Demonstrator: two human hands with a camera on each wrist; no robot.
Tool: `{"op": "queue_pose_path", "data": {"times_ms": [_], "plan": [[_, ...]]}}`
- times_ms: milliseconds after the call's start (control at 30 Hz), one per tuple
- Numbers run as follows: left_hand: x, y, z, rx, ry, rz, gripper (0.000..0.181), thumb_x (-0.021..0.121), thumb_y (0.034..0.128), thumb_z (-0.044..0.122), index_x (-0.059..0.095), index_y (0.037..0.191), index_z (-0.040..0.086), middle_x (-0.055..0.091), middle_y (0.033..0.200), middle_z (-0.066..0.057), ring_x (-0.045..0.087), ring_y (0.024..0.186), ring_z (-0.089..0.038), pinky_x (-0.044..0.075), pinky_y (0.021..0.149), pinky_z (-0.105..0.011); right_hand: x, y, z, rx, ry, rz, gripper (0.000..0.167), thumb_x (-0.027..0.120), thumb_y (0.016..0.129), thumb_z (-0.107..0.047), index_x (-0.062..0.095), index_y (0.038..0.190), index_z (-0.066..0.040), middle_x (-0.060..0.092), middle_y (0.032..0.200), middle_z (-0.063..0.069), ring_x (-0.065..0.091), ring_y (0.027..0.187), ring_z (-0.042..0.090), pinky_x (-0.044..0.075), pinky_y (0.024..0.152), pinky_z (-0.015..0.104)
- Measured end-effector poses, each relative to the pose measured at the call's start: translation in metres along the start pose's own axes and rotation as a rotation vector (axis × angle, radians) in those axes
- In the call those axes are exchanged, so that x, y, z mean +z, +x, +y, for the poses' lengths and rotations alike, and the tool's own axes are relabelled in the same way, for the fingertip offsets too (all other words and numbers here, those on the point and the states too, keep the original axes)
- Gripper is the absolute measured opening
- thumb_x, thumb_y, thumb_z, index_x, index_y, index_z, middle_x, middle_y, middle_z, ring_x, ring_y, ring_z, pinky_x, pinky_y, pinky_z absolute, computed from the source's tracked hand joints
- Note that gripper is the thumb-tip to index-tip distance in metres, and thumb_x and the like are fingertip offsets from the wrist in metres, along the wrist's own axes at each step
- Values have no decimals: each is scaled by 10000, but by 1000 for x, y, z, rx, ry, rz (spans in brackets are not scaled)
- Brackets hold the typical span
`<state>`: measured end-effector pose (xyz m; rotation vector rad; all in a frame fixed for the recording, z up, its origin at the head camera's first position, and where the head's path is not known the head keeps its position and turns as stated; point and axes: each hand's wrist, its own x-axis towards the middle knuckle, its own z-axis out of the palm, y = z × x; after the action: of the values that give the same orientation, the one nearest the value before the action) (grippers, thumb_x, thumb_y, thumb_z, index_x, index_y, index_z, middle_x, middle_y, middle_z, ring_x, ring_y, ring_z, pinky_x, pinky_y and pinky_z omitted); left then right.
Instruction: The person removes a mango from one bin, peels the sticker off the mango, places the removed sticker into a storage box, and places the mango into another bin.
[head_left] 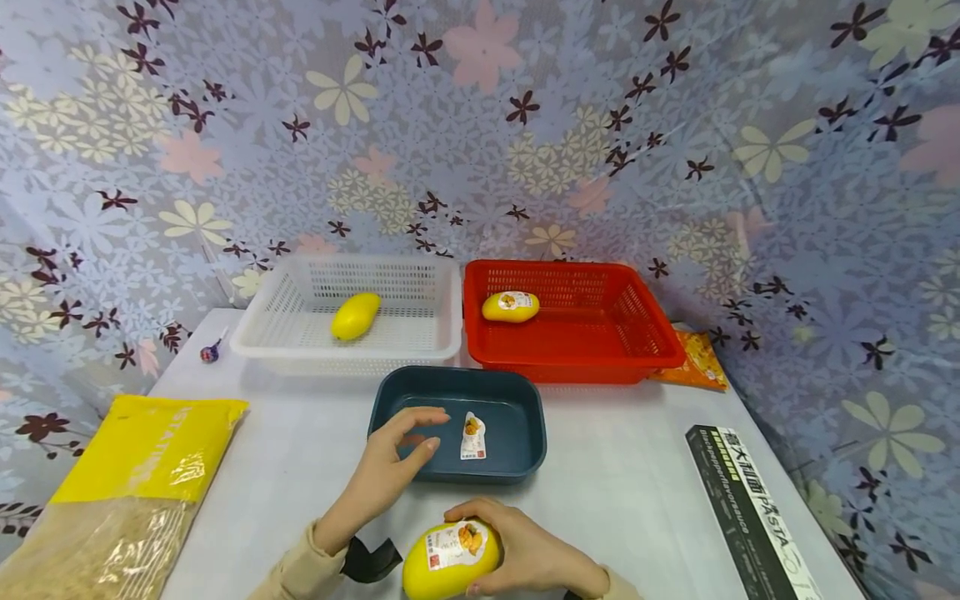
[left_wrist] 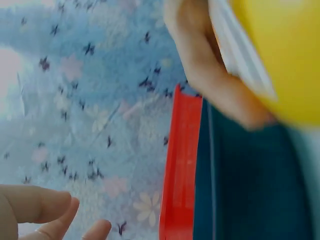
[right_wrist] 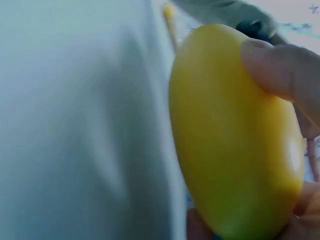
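My right hand [head_left: 536,546] grips a yellow mango [head_left: 427,577] at the table's front edge. A white label [head_left: 446,546] with a fruit picture lies on the mango's upper side. In the right wrist view the thumb [right_wrist: 285,72] presses on the bare side of the mango [right_wrist: 227,135]. The left hand [head_left: 390,462] hovers at the near left corner of a dark blue tray [head_left: 517,475], fingers loosely bent with nothing between them. Inside that tray lies one loose white label [head_left: 473,446] with a similar picture.
Behind the tray stand a white basket [head_left: 300,354] holding an unlabelled mango [head_left: 356,316] and a red basket [head_left: 570,362] holding a labelled mango [head_left: 498,310]. A yellow-topped bag [head_left: 150,442] lies left, a pasta box [head_left: 750,512] right. A lollipop [head_left: 210,353] and orange packet [head_left: 701,358] lie farther back.
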<state>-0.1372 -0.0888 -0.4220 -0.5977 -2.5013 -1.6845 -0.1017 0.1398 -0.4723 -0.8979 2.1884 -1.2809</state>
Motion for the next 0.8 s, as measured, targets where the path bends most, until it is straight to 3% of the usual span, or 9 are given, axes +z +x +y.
{"op": "queue_pose_path", "data": {"times_ms": [233, 300, 400, 600, 700, 800], "plan": [[18, -23, 6, 90, 36, -160, 208, 628, 925, 100, 662, 1129, 127, 664, 1119, -25, 615, 972, -147, 537, 789, -239, 10, -4, 20, 27, 108, 55, 662, 822, 762, -305, 509, 1320, -134, 589, 1275, 24, 545, 1066, 26, 452, 951, 195], [22, -27, 6, 90, 90, -219, 213, 640, 913, 81, 667, 1119, 126, 671, 1077, -19, 602, 931, -129, 530, 762, -217, 11, -5, 23, 39, 103, 66, 651, 829, 753, -313, 522, 1302, -146, 596, 1257, -6, 547, 1058, 20, 449, 947, 189], [27, -31, 8, 121, 240, -271, 210, 664, 896, 91, 672, 1096, 153, 680, 1043, 19, 584, 910, -79, 520, 753, -204, 10, -5, 25, 49, 81, 77, 660, 837, 740, -333, 533, 1301, -164, 600, 1268, -30, 540, 1099, 20, 431, 981, 183], [41, -38, 7, 304, 560, -240, 145, 695, 863, 158, 699, 1008, 149, 705, 923, 67, 555, 816, -67, 497, 725, -183, 13, -5, 29, -2, 51, 93, 754, 843, 734, -324, 487, 1379, -159, 591, 1310, -27, 535, 1138, 24, 419, 1021, 193], [46, -41, 4, 379, 643, -215, 126, 682, 861, 173, 708, 982, 152, 716, 883, 65, 549, 786, -70, 482, 699, -184, 14, -5, 29, -10, 41, 104, 723, 855, 721, -303, 511, 1349, -205, 606, 1258, -56, 547, 1079, 11, 438, 982, 194], [50, -42, 3, 396, 685, -210, 123, 674, 860, 175, 706, 978, 159, 717, 880, 68, 540, 776, -70, 465, 685, -182, 15, -4, 29, -16, 28, 117, 688, 864, 712, -284, 534, 1313, -230, 620, 1207, -68, 550, 1036, 5, 448, 948, 194]]}}
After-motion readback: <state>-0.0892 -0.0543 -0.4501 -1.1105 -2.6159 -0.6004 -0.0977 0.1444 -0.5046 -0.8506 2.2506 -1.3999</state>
